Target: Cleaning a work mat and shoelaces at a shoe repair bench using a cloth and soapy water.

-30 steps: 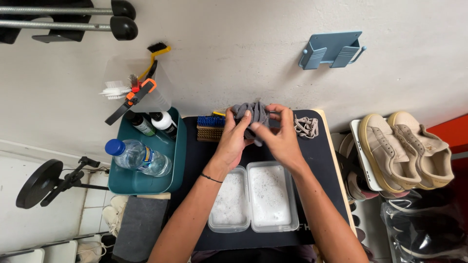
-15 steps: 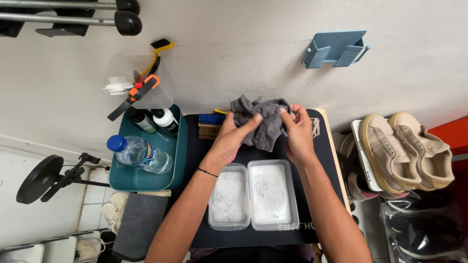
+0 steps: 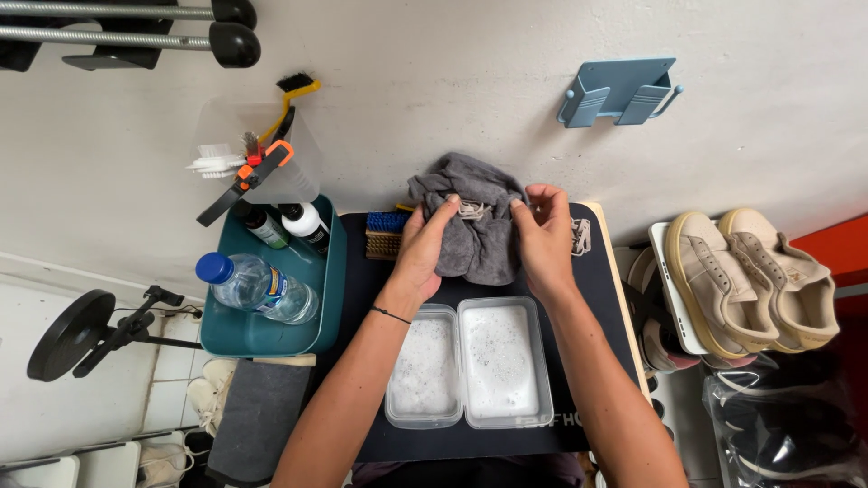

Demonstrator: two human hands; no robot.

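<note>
At the far left of the frame a black round stand (image 3: 68, 336) sits low by the wall. Next to it a teal tray (image 3: 333, 271) holds a water bottle (image 3: 256, 287) and two small dark bottles (image 3: 287, 224). Above the tray a clear cup (image 3: 289, 167) holds brushes.

In the middle is a dark mat (image 3: 362, 298) on the counter (image 3: 617, 289). The left hand (image 3: 423, 248) pinches the left side of a grey cloth (image 3: 479, 226). The right hand (image 3: 542, 239) pinches the right side, so both grips are closed on the cloth. A white shoelace (image 3: 470, 210) lies in the cloth between the thumbs. It looks like the lace is being rubbed dry or clean, and that work is only partly done. More laces (image 3: 581, 237) wait just right of the cloth. Below the hands two clear tubs (image 3: 470, 361) are full of soapy water.

At the right a pair of beige shoes (image 3: 750, 276) has no laces in yet.
</note>
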